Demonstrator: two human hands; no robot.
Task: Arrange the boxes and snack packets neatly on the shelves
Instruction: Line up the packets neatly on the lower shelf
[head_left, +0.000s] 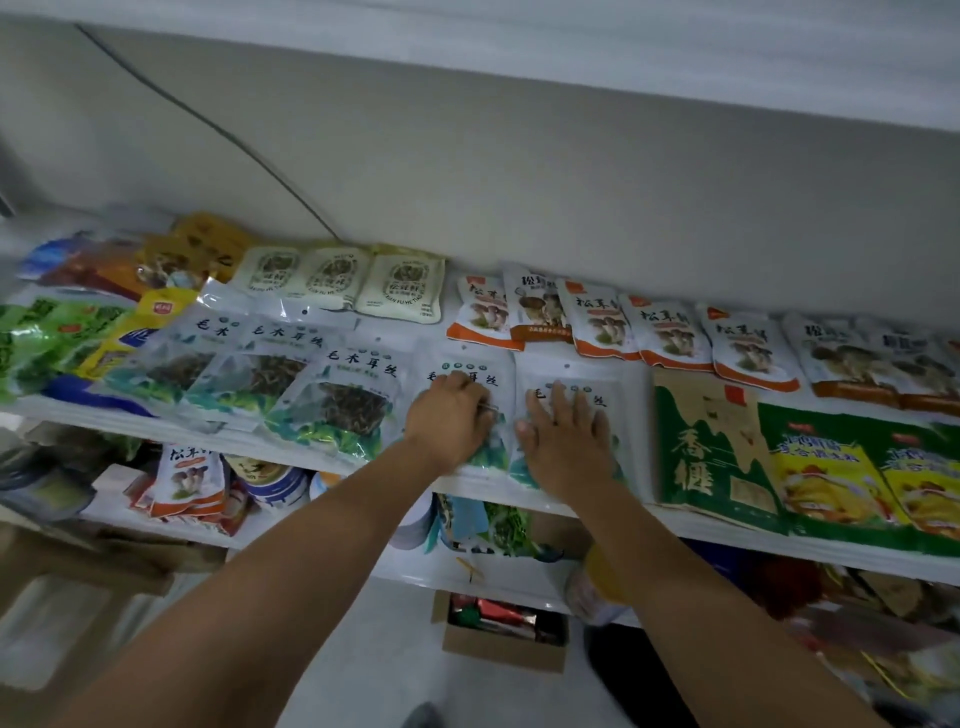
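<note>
A white shelf (779, 535) carries rows of flat snack packets. Several white and green packets with dark shreds lie along its front. My left hand (449, 418) rests with curled fingers on one of them (467, 364). My right hand (563, 436) lies flat, fingers spread, on the neighbouring white packet (576, 376). Behind stand orange and white mushroom packets (670, 332) and cream packets (400, 283). A green and tan box (711, 447) lies right of my right hand.
Yellow and green packets (841, 478) fill the shelf's right end, green and yellow bags (57, 332) the left. A lower shelf (156, 519) holds more packets and tins. An open cardboard box (504, 634) sits on the floor below. A grey wall rises behind.
</note>
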